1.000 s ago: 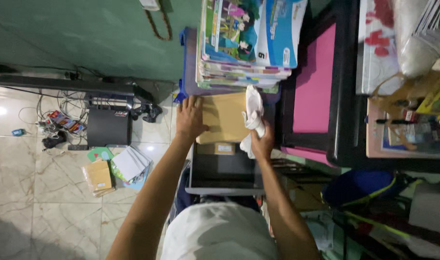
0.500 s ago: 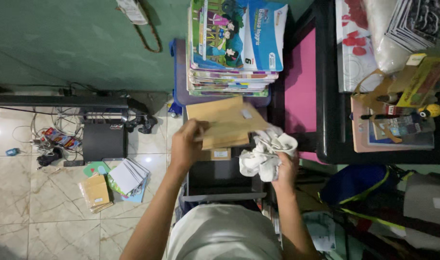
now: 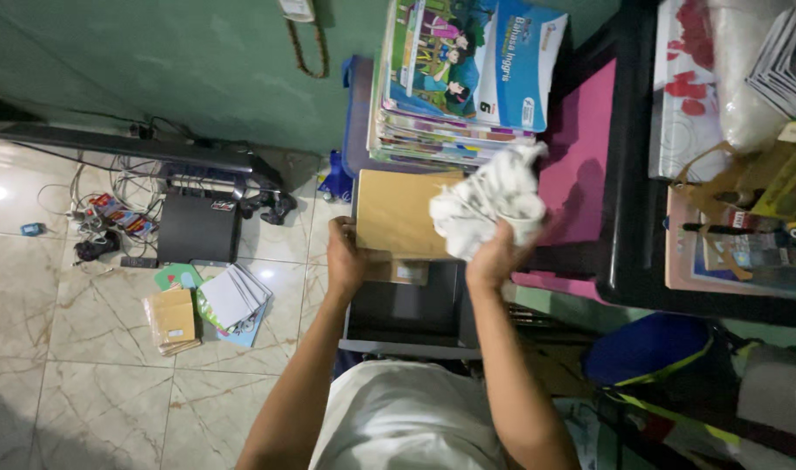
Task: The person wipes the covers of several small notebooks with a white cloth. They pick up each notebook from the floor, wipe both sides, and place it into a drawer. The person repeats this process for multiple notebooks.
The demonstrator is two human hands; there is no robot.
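My left hand (image 3: 344, 254) grips the left edge of a tan cardboard box (image 3: 394, 213) that lies on a dark shelf unit (image 3: 406, 315) in front of me. My right hand (image 3: 493, 254) is closed on a crumpled white cloth (image 3: 492, 200), held over the box's right side. Just beyond the box stands a tall stack of colourful school books (image 3: 463, 83) on the blue end of the shelf.
A pink-topped black table (image 3: 581, 165) is at the right, with a cluttered black desk (image 3: 737, 157) beyond it. On the tiled floor at left lie a black console (image 3: 196, 228), cables, and small piles of books (image 3: 208, 306). A green wall (image 3: 154, 61) is ahead.
My right hand has lifted the white cloth up and to the right over the box. My left hand has slid to the box's left edge, and the box lies straighter.
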